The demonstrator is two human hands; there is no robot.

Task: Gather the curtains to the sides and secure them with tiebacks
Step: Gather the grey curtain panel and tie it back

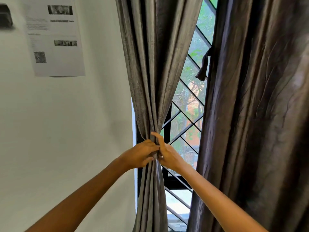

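The left grey curtain (pixel 153 67) is bunched into a narrow bundle against the left side of the window. My left hand (pixel 142 154) and my right hand (pixel 164 152) meet at the bundle's waist, both closed on a short grey tieback piece (pixel 155 155) wrapped there; most of it is hidden by my fingers. The right dark curtain (pixel 255 114) hangs loose and wide. A dark fabric strip (pixel 204 66), perhaps its tieback, dangles from that curtain's left edge.
A window with a black diagonal metal grille (pixel 187 118) shows between the curtains. White wall at left carries a printed paper sheet (pixel 55 36) and a dark fixture (pixel 5 15) at the top left corner.
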